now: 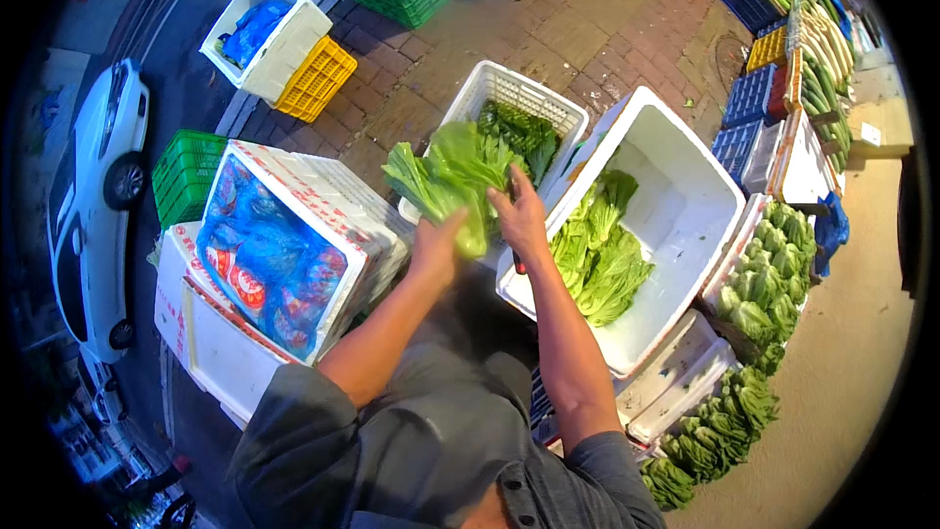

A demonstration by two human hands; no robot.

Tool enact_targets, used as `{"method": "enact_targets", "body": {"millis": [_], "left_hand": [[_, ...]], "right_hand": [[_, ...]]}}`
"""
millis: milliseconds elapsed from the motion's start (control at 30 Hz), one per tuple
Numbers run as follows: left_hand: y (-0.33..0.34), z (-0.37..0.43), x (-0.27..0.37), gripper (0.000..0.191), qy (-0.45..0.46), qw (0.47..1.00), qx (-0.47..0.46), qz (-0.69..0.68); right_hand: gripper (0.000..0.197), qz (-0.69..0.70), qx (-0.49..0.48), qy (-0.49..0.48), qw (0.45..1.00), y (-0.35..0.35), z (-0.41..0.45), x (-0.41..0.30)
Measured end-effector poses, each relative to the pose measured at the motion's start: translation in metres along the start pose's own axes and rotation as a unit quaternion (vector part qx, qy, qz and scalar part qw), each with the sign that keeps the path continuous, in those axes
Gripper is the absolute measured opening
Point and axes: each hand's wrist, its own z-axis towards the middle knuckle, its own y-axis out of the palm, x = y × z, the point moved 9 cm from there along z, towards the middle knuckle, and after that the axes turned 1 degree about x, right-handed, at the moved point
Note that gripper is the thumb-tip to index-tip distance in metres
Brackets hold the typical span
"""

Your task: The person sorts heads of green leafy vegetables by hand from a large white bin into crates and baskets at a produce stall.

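My left hand (435,250) grips the base of a leafy green head (455,169), probably lettuce. My right hand (524,219) is at the right side of this head, its thumb and forefinger near the leaves. A red and black handle (519,263) sticks out below my right palm; it looks like a knife, its blade mostly hidden. Beneath the head stands a white plastic crate (507,77) with darker green leaves (523,131) inside. Right of my forearm, a large white foam box (683,162) holds several green lettuce heads (606,257) along its left side.
At left, a foam box lined with blue plastic bags (272,250) sits beside a green crate (187,176). Farther off, another foam box (294,51) rests on a yellow crate (316,81). Vegetable stalls with cabbages (767,272) line the right. A white car (103,213) stands on the road.
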Motion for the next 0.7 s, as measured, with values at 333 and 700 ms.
{"method": "enact_targets", "body": {"millis": [333, 700], "left_hand": [[-0.049, 0.03, -0.011, 0.041, 0.1, 0.967, -0.027, 0.231], [-0.03, 0.022, -0.028, 0.038, 0.085, 0.979, -0.113, 0.147]], "right_hand": [[0.015, 0.222, 0.055, 0.027, 0.973, -0.049, 0.029, -0.026], [0.034, 0.046, -0.074, 0.232, 0.969, -0.015, -0.04, 0.048]]}}
